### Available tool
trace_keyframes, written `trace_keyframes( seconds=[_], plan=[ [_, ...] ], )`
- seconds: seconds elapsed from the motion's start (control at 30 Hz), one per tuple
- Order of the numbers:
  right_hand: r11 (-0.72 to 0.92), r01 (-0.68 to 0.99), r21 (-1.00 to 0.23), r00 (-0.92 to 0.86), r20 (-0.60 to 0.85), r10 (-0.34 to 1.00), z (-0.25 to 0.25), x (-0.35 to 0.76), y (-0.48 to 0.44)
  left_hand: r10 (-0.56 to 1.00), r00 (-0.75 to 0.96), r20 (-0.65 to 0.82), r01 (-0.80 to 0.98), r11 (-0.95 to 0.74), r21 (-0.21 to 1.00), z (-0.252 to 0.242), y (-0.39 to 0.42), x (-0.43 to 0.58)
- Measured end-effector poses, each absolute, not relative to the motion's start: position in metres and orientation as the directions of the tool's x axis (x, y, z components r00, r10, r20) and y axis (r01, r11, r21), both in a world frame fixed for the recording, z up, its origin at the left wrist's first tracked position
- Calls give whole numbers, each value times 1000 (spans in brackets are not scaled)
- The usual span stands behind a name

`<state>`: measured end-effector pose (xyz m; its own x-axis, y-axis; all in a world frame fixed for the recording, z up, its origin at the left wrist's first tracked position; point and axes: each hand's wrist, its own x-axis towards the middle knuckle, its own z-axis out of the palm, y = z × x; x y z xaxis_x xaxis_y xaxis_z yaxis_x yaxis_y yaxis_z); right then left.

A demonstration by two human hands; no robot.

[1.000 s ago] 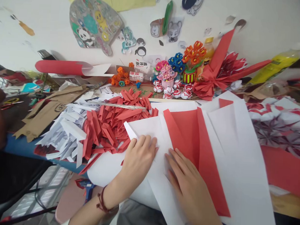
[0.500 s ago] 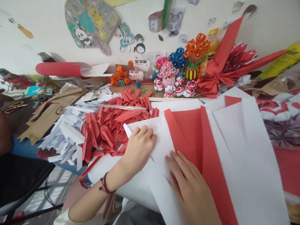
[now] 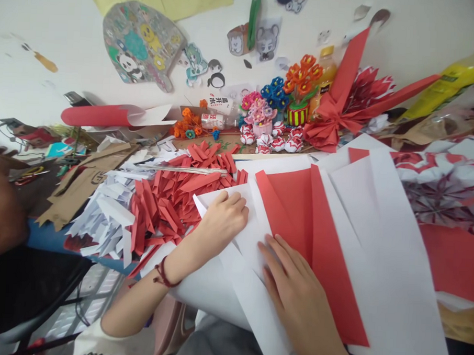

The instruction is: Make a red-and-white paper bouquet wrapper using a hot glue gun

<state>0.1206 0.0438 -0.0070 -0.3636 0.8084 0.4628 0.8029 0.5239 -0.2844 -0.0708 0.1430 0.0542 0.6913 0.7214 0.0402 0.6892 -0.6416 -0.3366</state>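
A white sheet of paper (image 3: 254,228) with a fold along its left edge lies on the pile in front of me. My left hand (image 3: 225,219) is closed, knuckles up, and rests on this sheet; whatever is under its curled fingers is hidden. To the right, my right hand (image 3: 295,284) lies flat on the white paper with its fingers stretched out. Beside it is a folded red sheet (image 3: 328,244), partly under my right hand. Another large white sheet (image 3: 391,247) with creases spreads further right.
Left of my hands are heaps of folded red paper pieces (image 3: 182,180) and white paper pieces (image 3: 110,208). Behind stand pipe-cleaner-like flowers (image 3: 302,78), bottles and a red paper bow (image 3: 333,121). Brown paper (image 3: 83,178) lies left; another person's arm (image 3: 2,209) shows at the edge.
My left hand has shifted very slightly along the white sheet. My right hand stays flat on the paper. The whole view has tilted and moved a little.
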Motion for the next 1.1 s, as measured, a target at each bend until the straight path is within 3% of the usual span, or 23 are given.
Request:
trace_keyframes(
  seconds=[0.43,0.57,0.7,0.83,1.1],
  plan=[
    [514,813,-273,-359,461,812,-4,117,43,746,665,38,692,-595,-409,55,146,-68],
    [523,816,-248,-370,471,801,-3,117,44,762,639,104,716,-541,-441,59,149,-72],
    [521,819,-242,-369,473,800,-4,116,44,767,607,208,778,-520,-353,63,149,-82],
    [519,823,-232,-372,471,800,-5,116,44,756,638,145,761,-592,-265,62,145,-85],
    [514,822,-246,-364,467,806,-4,116,45,757,650,72,750,-623,-220,49,151,-81]
  ],
)
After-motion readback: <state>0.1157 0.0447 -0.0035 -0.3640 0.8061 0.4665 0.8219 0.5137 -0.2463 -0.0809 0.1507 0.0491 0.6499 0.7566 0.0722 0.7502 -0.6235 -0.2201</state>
